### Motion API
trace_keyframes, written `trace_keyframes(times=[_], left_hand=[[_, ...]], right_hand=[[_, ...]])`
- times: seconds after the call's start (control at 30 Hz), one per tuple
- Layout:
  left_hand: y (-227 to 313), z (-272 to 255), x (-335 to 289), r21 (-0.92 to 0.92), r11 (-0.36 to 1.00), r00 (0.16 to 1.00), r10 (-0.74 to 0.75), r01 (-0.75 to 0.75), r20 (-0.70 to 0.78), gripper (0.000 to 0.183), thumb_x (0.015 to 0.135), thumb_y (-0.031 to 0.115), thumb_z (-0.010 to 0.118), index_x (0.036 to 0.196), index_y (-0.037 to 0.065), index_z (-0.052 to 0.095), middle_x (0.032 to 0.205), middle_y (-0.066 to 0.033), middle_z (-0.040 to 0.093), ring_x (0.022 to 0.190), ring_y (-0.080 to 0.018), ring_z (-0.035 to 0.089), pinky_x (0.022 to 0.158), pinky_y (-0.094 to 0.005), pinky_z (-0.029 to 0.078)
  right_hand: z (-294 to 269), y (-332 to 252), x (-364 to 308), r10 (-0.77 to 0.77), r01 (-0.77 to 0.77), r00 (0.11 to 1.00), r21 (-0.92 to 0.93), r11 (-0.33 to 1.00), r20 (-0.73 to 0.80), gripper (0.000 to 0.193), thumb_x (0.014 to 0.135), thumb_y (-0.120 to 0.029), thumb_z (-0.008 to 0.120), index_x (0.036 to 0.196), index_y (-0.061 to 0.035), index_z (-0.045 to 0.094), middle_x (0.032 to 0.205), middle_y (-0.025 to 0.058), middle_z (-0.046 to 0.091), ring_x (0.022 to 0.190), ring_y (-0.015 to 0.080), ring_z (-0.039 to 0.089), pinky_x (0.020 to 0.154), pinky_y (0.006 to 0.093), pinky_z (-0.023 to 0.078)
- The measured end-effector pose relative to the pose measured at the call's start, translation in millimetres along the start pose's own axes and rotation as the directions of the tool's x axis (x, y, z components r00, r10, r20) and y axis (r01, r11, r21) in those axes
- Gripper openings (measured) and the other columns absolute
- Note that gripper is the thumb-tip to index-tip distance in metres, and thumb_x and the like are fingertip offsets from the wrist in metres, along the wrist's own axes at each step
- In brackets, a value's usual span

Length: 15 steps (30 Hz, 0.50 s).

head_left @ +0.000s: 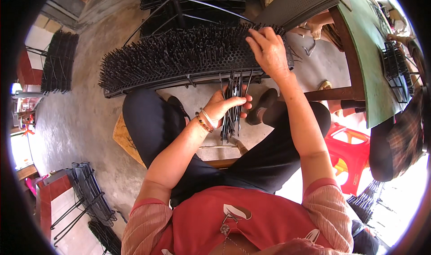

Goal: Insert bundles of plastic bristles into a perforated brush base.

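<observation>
My left hand [224, 104] grips a bundle of thin black rods [232, 106], held upright between my knees. My right hand [268, 50] reaches forward and rests its fingers on the right end of a long black perforated plate [179, 57] that bristles with many inserted black rods. The fingertips pinch at the plate's top edge; whether a rod is between them is hidden. The plate lies on a wire rack in front of my legs. Bracelets circle my left wrist.
Stacks of black racks stand at the far left [58, 62], behind the plate [193, 3] and at the lower left [90, 187]. A green table [372, 53] is at the right with another person's arm beside it. A red plastic stool [350, 156] sits at my right.
</observation>
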State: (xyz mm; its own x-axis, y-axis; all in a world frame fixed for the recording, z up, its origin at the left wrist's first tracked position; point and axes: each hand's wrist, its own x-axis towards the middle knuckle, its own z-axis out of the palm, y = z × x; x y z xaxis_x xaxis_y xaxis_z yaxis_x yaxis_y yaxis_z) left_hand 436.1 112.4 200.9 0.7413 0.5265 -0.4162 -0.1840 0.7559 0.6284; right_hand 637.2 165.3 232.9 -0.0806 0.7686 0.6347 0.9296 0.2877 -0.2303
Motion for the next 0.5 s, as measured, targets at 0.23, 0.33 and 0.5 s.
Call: trace_keyframes(times=[0.23, 0.33, 0.5], left_hand=[[4, 3, -3, -0.03, 0.993, 0.993, 0.111, -0.112, -0.03, 0.039, 0.081, 0.007, 0.063, 0.117, 0.007, 0.048, 0.102, -0.0104, 0.062, 0.088, -0.0195, 0.063, 0.065, -0.0339, 0.055], [5, 3, -4, 0.018, 0.99, 0.989, 0.141, -0.141, -0.03, 0.039, 0.082, 0.009, 0.061, 0.119, 0.007, 0.047, 0.104, -0.0111, 0.062, 0.088, -0.0194, 0.063, 0.065, -0.034, 0.055], [-3, 3, 0, -0.019, 0.995, 0.995, 0.094, -0.095, -0.023, 0.037, 0.084, 0.008, 0.058, 0.119, 0.005, 0.046, 0.107, -0.0142, 0.061, 0.088, -0.0208, 0.063, 0.065, -0.0335, 0.055]], right_hand=[[-48, -14, -8, 0.318, -0.687, 0.643, 0.34, 0.642, 0.697, 0.039, 0.08, -0.036, 0.069, 0.089, 0.0013, 0.069, 0.071, 0.0097, 0.064, 0.066, 0.0098, 0.055, 0.057, 0.0272, 0.044], [-37, -27, -18, 0.184, -0.716, 0.646, 0.503, 0.484, 0.741, 0.029, 0.084, -0.025, 0.066, 0.086, 0.004, 0.068, 0.071, 0.0062, 0.064, 0.065, 0.0076, 0.055, 0.058, 0.0245, 0.045], [-37, -13, -12, 0.365, -0.748, 0.663, 0.567, 0.344, 0.653, 0.022, 0.085, -0.016, 0.064, 0.097, 0.0024, 0.066, 0.077, 0.0038, 0.065, 0.068, 0.0066, 0.057, 0.062, 0.0218, 0.046]])
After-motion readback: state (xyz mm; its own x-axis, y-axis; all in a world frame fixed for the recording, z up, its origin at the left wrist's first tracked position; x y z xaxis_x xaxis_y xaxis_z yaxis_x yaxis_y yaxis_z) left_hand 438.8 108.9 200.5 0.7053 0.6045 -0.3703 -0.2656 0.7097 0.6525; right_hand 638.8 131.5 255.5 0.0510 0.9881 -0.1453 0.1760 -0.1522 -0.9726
